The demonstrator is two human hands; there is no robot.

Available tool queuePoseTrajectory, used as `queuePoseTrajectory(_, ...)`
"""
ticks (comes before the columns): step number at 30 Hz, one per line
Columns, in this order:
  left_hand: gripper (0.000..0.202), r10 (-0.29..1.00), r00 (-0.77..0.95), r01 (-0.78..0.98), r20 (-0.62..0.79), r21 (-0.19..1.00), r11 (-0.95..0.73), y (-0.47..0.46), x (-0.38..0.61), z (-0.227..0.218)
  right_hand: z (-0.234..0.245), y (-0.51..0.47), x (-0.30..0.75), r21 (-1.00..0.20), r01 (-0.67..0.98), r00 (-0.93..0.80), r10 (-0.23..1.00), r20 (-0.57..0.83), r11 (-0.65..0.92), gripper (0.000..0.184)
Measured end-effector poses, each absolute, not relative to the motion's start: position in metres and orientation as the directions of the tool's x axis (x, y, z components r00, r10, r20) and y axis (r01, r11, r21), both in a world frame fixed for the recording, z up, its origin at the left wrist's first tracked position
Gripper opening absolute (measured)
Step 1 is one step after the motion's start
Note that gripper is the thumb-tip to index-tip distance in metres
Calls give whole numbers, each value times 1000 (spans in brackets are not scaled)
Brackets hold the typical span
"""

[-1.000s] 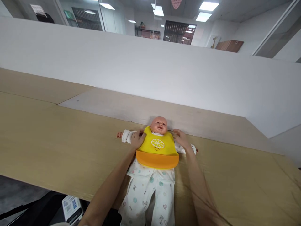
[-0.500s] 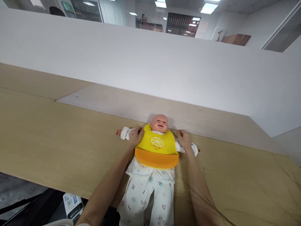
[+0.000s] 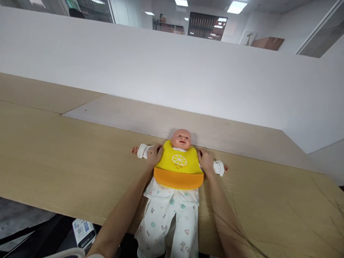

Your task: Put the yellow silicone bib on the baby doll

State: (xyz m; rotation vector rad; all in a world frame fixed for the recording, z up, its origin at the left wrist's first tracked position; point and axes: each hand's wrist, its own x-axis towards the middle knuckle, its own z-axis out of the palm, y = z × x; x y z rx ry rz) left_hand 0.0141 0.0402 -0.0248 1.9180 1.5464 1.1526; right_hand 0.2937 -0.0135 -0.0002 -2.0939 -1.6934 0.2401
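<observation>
A baby doll lies on its back, arms spread to both sides, dressed in a white patterned top and trousers. Over its chest lies a yellow bib with a white citrus slice, a smiling face and an orange catch pocket. My left hand is closed at the bib's left edge, over the doll's upper arm. At the opposite edge, my right hand has its fingers curled against the bib near the shoulder. Both sets of fingertips are partly hidden.
The doll lies on a wooden-topped table. Behind its head, a pale board strip runs below a white partition. At the lower left, a white labelled device sits below the table edge. An office shows beyond the partition.
My right hand has moved inward from the doll's sleeve to the bib's right edge. My left hand stays at its edge. The view has shifted slightly.
</observation>
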Motion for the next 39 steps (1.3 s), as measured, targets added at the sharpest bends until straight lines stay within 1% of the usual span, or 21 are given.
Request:
queuePoseTrajectory(6, 32, 952, 12, 579, 306, 774, -256, 38, 15, -20, -1, -15, 293, -452, 881, 229, 963, 144, -142, 33)
queuePoseTrajectory(11, 30, 959, -8, 530, 282, 815, -235, 38, 15, -19, -1, -15, 294, -516, 848, 230, 960, 159, -118, 34)
queuePoseTrajectory(13, 29, 968, -31, 451, 249, 868, -208, 40, 14, -19, -1, -14, 296, -551, 827, 238, 957, 164, -111, 35)
queuePoseTrajectory(16, 30, 982, -68, 232, 174, 960, -154, 44, 13, -15, -4, -11, 298, -605, 789, 253, 953, 167, -103, 35)
queuePoseTrajectory(18, 29, 987, -81, 103, 135, 987, -127, 47, 14, -10, -5, -9, 300, -637, 765, 256, 952, 166, -95, 35)
queuePoseTrajectory(20, 24, 991, -81, 45, 108, 993, -104, 52, 18, -3, -7, -7, 300, -661, 745, 257, 952, 168, -84, 35)
queuePoseTrajectory(23, 20, 998, -68, 59, 14, 998, -10, 60, 29, 6, -10, -6, 301, -685, 725, 266, 947, 179, -74, 36)
queuePoseTrajectory(26, 27, 989, -86, 109, -123, 985, 132, 71, 43, 12, -10, -5, 301, -698, 713, 265, 946, 184, -64, 35)
queuePoseTrajectory(29, 31, 978, -66, 136, -198, 969, 205, 78, 53, 15, -10, -5, 301, -701, 711, 255, 950, 182, -57, 35)
queuePoseTrajectory(35, 25, 982, 13, 165, -191, 969, 186, 77, 54, 6, -8, -5, 298, -688, 722, 249, 954, 165, -70, 32)
queuePoseTrajectory(39, 30, 990, 26, 307, -139, 944, 125, 79, 51, -7, -6, -6, 296, -677, 730, 244, 959, 141, -86, 32)
